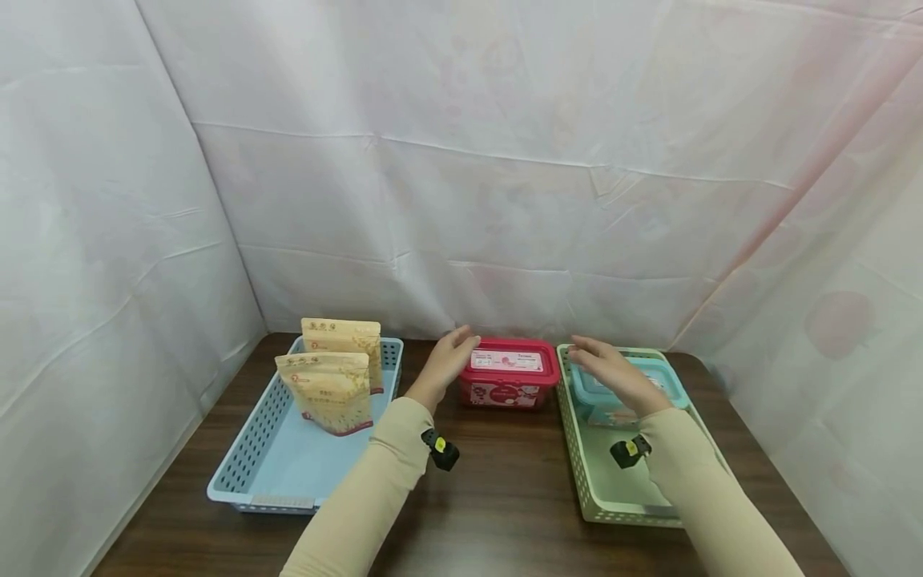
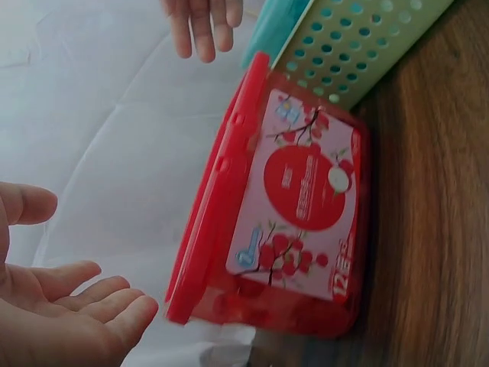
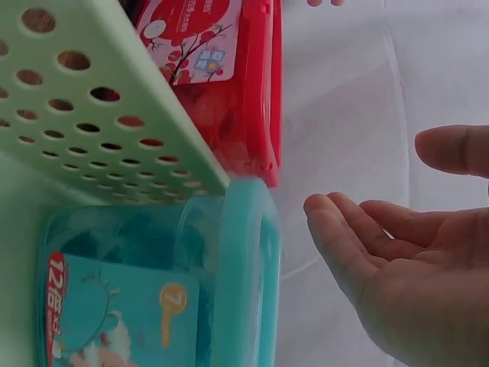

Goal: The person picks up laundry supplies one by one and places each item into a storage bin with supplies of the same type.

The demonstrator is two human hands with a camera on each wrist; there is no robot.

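A red lidded plastic box (image 1: 508, 375) with a pink label stands on the table between two baskets. My left hand (image 1: 449, 365) is just left of its lid; in the left wrist view the fingers (image 2: 114, 306) are extended beside the lid, holding nothing. My right hand (image 1: 613, 373) is above the teal lidded box (image 1: 671, 381), which sits in the green basket (image 1: 577, 461). In the right wrist view its fingers (image 3: 344, 245) are extended and nothing is held, with a gap to the teal lid.
At the left, a blue basket (image 1: 248, 429) holds two yellow stand-up pouches (image 1: 332, 397) (image 1: 353, 332). Everything stands on a dark wooden table (image 1: 490, 497). White cloth (image 1: 490, 200) hangs behind and at both sides.
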